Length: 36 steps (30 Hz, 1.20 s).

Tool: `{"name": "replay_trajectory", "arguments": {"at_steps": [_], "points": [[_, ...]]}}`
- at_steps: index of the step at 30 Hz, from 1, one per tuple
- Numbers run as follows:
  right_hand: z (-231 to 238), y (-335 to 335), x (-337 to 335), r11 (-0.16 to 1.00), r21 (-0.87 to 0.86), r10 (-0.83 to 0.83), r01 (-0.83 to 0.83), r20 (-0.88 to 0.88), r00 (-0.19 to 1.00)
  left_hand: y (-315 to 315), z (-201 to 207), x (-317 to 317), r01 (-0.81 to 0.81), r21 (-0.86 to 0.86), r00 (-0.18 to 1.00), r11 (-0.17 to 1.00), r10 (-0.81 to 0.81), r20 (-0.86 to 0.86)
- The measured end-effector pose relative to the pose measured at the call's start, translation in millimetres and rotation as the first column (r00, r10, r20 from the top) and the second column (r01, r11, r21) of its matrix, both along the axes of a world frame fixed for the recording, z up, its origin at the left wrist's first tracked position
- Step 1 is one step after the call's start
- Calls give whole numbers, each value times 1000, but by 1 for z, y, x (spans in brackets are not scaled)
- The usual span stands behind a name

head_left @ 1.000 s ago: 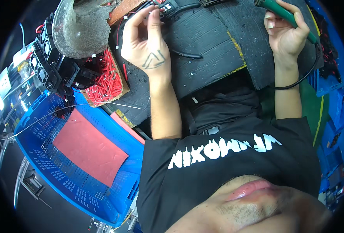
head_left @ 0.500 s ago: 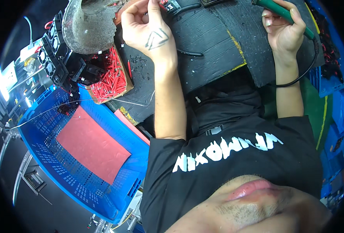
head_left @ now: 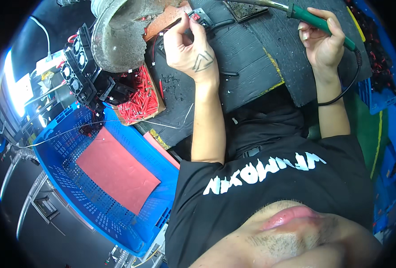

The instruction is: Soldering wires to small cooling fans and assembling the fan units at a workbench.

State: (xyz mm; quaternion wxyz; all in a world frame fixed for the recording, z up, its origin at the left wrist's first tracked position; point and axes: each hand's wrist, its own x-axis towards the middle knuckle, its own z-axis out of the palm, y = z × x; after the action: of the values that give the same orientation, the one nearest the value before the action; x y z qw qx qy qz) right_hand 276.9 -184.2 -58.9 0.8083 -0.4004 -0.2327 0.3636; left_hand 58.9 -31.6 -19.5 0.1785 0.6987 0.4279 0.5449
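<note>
My right hand [head_left: 325, 44] is closed around the green handle of a soldering iron [head_left: 312, 20]. Its metal shaft points left along the top edge, and its black cord loops down past my wrist. Thumb and forefinger of my left hand [head_left: 191, 51] are pinched on what looks like a thin black wire [head_left: 173, 23]. Just beyond those fingertips a small metal fixture [head_left: 202, 17] carries a small red part. A reddish-brown board [head_left: 164, 21] lies behind the left hand, and a dark square tray [head_left: 245, 11] stands under the iron's shaft.
An open box of short red pieces [head_left: 140, 100] stands left of my left forearm, beside black fans [head_left: 75, 67] and a grey worn duct mouth [head_left: 119, 40]. Lower left is a blue basket [head_left: 95, 219] with a pink sheet [head_left: 117, 169]. Another blue crate [head_left: 376, 96] stands at right.
The whole view has shifted, so the left side sits lower and further right. My left hand is slightly nearer to me, and more of the iron's metal shaft shows.
</note>
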Motion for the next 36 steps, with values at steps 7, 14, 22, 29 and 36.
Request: {"name": "replay_trajectory", "arguments": {"at_steps": [7,14,22,29,36], "points": [[0,-1,3,1000,-1,17,-17,15,1000,4,1,-3,29,13,996,1000,-27,-83],[0,-1,4,1000,-9,-5,6,15,1000,6,0,-4,53,-2,996,999,-53,-72],[-2,-3,3,1000,12,12,-12,2,1000,11,-7,-4,16,76,991,997,-5,-134],[-2,-5,5,1000,-9,-8,8,-8,1000,3,6,0,8,1,991,1000,-8,-136],[-1,0,6,1000,6,-7,7,-37,999,0,22,3,29,-97,994,995,-39,-103]]}}
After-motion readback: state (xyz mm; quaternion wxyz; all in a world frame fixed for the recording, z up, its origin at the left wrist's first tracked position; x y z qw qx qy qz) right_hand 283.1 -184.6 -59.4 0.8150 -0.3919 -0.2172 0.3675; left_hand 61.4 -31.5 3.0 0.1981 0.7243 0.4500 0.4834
